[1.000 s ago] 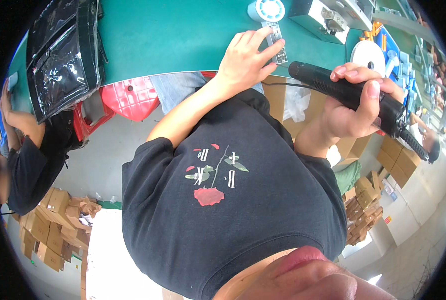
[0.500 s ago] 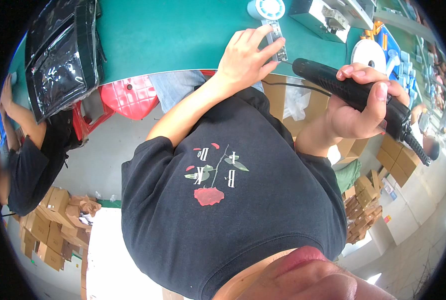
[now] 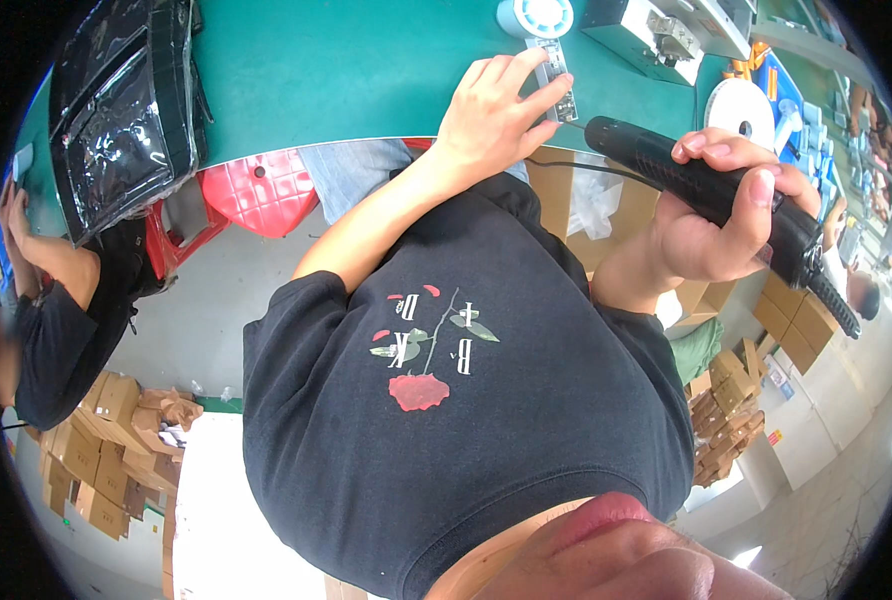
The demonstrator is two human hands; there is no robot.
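On the bench, a small light blue handheld fan [image 3: 544,16] lies with its round head away from me. Its narrow handle [image 3: 560,98] looks uncovered, with small parts showing inside. My left hand [image 3: 491,115] grips this handle, fingers across its top and thumb near the lower end. A black electric screwdriver [image 3: 631,150] is held in my right hand [image 3: 731,205], fingers wrapped round its body. Its thin bit points left and meets, or nearly meets, the lower end of the fan handle; the exact contact is too small to tell.
A grey metal device [image 3: 656,40] stands right of the fan, with a white reel [image 3: 739,112] and blue parts beyond. Black plastic-wrapped goods [image 3: 121,110] lie at the bench's left. A red stool [image 3: 261,195] is below the edge. Another person [image 3: 56,280] works at far left.
My hands, the fan and the screwdriver stay almost where they were, the fan shifting very slightly right. At far left, the other person's hands have moved and a light blue piece shows there.
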